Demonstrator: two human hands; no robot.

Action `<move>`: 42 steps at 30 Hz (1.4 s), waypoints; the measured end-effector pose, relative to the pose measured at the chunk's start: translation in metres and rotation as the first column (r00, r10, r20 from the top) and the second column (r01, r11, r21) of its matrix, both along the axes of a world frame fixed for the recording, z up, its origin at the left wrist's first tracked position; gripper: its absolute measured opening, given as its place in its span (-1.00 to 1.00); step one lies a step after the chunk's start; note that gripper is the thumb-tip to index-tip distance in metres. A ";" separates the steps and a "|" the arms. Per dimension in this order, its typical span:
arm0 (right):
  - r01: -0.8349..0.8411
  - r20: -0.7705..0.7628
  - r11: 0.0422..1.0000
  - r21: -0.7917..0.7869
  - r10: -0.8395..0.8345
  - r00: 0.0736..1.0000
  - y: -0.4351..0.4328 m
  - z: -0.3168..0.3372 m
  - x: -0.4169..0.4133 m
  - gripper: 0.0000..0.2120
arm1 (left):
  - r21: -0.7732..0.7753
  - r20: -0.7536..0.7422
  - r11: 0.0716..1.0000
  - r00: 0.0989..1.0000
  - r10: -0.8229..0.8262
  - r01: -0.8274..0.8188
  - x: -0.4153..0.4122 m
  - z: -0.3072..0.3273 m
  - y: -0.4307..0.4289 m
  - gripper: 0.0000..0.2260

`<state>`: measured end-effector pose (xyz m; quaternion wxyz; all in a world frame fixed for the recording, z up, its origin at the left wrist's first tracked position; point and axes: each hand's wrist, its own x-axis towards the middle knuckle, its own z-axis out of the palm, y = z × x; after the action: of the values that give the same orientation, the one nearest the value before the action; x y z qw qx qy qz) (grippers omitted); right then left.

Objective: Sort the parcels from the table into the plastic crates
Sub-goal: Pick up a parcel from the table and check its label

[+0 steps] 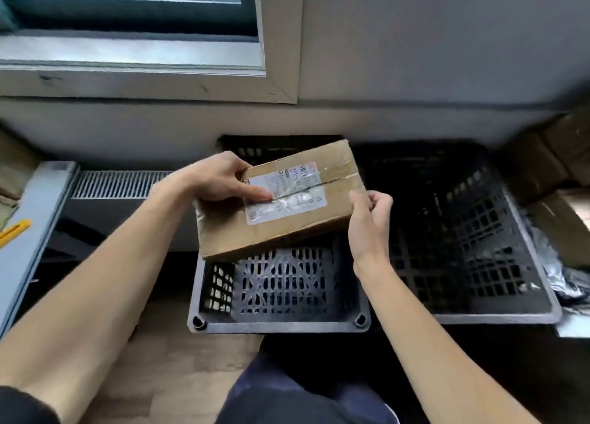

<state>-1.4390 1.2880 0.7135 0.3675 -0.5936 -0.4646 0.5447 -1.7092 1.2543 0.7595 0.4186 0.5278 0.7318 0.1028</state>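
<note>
Parcel point(332, 209): flat rectangular cardboard box with a taped seam and a glossy white label point(287, 200), held tilted above the left black lattice plastic crate point(277, 327). Left hand point(217, 177) grips its far-left edge, thumb flat on the label. Right hand point(367, 219) clamps its right edge, fingers curled beneath.

A makeshift parcel-sorting corner of an indoor room: the fingers point(255, 195) hold a labelled cardboard parcel point(223, 229) above black plastic crates point(277, 326) on a wooden floor point(166, 359). A window point(127, 24) and radiator point(121, 184) lie beyond, with stacked cardboard boxes point(542, 168) well to their right.
</note>
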 end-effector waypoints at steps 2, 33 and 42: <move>-0.029 0.098 0.999 -0.042 0.033 0.995 -0.007 -0.011 0.002 -0.81 | -0.035 -0.003 0.997 0.997 -0.071 0.071 -0.005 -0.018 0.006 -0.52; -0.274 0.533 0.870 -0.411 0.473 0.702 -0.011 -0.124 -0.027 -0.38 | -0.139 -0.178 0.945 0.931 -0.318 0.296 -0.012 -0.171 0.036 -0.68; -0.090 0.512 0.899 -0.429 0.324 0.795 -0.021 -0.167 -0.033 -0.34 | -0.035 -0.372 0.979 0.906 -0.202 0.203 0.014 -0.223 -0.014 -0.18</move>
<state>-1.4716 1.2673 0.5464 0.0249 -0.7334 -0.5010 0.4588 -1.6948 1.2402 0.5362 0.2790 0.6116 0.7391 -0.0418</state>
